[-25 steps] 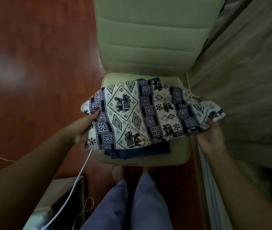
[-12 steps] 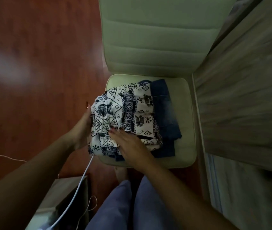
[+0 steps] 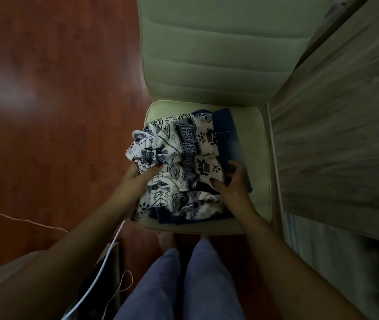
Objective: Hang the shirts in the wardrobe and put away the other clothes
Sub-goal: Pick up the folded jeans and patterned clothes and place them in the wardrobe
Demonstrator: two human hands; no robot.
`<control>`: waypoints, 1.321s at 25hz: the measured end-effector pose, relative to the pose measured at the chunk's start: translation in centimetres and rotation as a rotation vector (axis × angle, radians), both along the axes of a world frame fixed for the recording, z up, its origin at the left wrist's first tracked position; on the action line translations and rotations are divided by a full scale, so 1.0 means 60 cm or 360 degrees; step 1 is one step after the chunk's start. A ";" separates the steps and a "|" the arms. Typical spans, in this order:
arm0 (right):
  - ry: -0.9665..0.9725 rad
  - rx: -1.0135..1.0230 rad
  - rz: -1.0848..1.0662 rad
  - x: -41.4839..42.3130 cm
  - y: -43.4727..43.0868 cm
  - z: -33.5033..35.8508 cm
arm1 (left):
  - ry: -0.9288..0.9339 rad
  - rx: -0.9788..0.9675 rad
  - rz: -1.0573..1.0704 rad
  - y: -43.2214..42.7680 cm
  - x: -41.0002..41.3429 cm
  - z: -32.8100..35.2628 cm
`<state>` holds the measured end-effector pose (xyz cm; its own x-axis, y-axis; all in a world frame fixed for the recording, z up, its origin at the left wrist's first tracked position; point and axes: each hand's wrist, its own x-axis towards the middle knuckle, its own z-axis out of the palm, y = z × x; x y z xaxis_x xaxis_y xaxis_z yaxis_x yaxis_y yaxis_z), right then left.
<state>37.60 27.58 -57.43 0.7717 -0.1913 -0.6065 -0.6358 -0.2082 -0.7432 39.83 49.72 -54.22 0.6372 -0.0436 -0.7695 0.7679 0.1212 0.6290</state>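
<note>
A white garment with dark blue elephant and diamond print (image 3: 183,158) lies folded and bunched on the seat of a pale green chair (image 3: 256,139). Under it rests a folded dark blue denim piece (image 3: 227,130), showing along the right and front. My left hand (image 3: 135,179) grips the printed garment's left edge, thumb on top. My right hand (image 3: 232,181) presses on the garment's right side, fingers spread over the print and touching the denim.
The chair's padded back (image 3: 218,47) rises beyond the seat. A grey wood-grain wardrobe panel (image 3: 345,112) stands close on the right. Red-brown wooden floor (image 3: 56,88) lies to the left. A white cable (image 3: 105,257) runs down by my left arm. My legs in lilac trousers (image 3: 183,285) stand before the chair.
The printed garment, spread wide between both hands a second ago, has been folded over into a compact bundle. My right hand moved from its middle to its right side.
</note>
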 end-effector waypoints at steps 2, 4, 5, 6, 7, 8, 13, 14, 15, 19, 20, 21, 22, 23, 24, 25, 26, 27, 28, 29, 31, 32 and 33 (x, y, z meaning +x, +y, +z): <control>-0.0325 0.0093 -0.0126 0.011 -0.010 0.037 | -0.0111 -0.0132 -0.0027 -0.022 0.014 0.027; -0.0659 0.0004 -0.0171 0.021 -0.027 0.080 | -0.0299 -0.0233 -0.0052 -0.036 0.033 0.054; -0.0762 -0.0053 -0.0157 0.024 -0.036 0.098 | -0.0382 -0.0294 -0.0061 -0.041 0.042 0.063; -0.0818 -0.0109 -0.0139 0.025 -0.045 0.107 | -0.0425 -0.0328 -0.0067 -0.044 0.049 0.070; -0.0839 -0.0149 -0.0101 0.026 -0.053 0.109 | -0.0442 -0.0334 -0.0088 -0.043 0.052 0.067; -0.0832 -0.0189 -0.0026 0.025 -0.061 0.099 | -0.0408 -0.0312 -0.0112 -0.040 0.051 0.052; -0.0427 -0.0413 0.0376 0.000 -0.085 -0.014 | -0.0067 0.0357 -0.0225 -0.027 0.005 -0.044; -0.0411 -0.0534 0.0373 -0.001 -0.086 -0.028 | -0.0071 0.0528 -0.0223 -0.027 0.000 -0.054; -0.0409 -0.0700 0.0371 0.000 -0.090 -0.043 | -0.0080 0.0710 -0.0201 -0.024 -0.003 -0.065; 0.0144 -0.0597 0.0126 0.007 -0.103 -0.056 | -0.0046 0.0651 -0.0161 -0.010 -0.011 -0.079; 0.0317 -0.0346 0.0059 0.005 -0.104 -0.057 | 0.0031 0.0560 -0.0199 -0.010 -0.014 -0.081; 0.0423 -0.0139 0.0001 0.004 -0.105 -0.058 | 0.0099 0.0522 -0.0231 -0.007 -0.015 -0.087; 0.0473 -0.0010 -0.0040 0.003 -0.109 -0.058 | 0.0187 0.0505 -0.0220 -0.005 -0.013 -0.085; 0.0490 0.0098 -0.0091 0.002 -0.113 -0.060 | 0.0266 0.0471 -0.0201 -0.002 -0.009 -0.084; 0.0489 0.0219 -0.0125 0.001 -0.116 -0.059 | 0.0337 0.0396 -0.0204 -0.002 -0.006 -0.080; 0.0475 0.0344 -0.0158 -0.002 -0.117 -0.059 | 0.0413 0.0323 -0.0258 0.001 -0.004 -0.079; 0.0452 0.0452 -0.0197 -0.006 -0.112 -0.049 | 0.0429 0.0245 -0.0314 0.001 -0.004 -0.075; 0.0395 0.0497 -0.0219 -0.012 -0.106 -0.042 | 0.0393 0.0186 -0.0344 -0.001 -0.006 -0.067; 0.0295 0.0511 -0.0248 -0.019 -0.098 -0.029 | 0.0334 0.0166 -0.0339 -0.007 -0.010 -0.057; 0.0187 0.0516 -0.0245 -0.025 -0.087 -0.012 | 0.0302 0.0153 -0.0355 -0.011 -0.015 -0.045; -0.0010 0.0522 -0.0208 -0.040 -0.071 0.040 | 0.0253 0.0125 -0.0397 -0.019 -0.029 -0.014; -0.0094 0.0545 -0.0201 -0.047 -0.068 0.073 | 0.0200 0.0080 -0.0415 -0.022 -0.030 0.010; -0.0140 0.0557 -0.0237 -0.055 -0.069 0.113 | 0.0139 0.0057 -0.0448 -0.022 -0.028 0.040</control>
<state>34.33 23.45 -50.62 0.8031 -0.0986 -0.5876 -0.5705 0.1573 -0.8061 38.13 48.38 -51.80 0.5351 -0.1809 -0.8252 0.8196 -0.1256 0.5590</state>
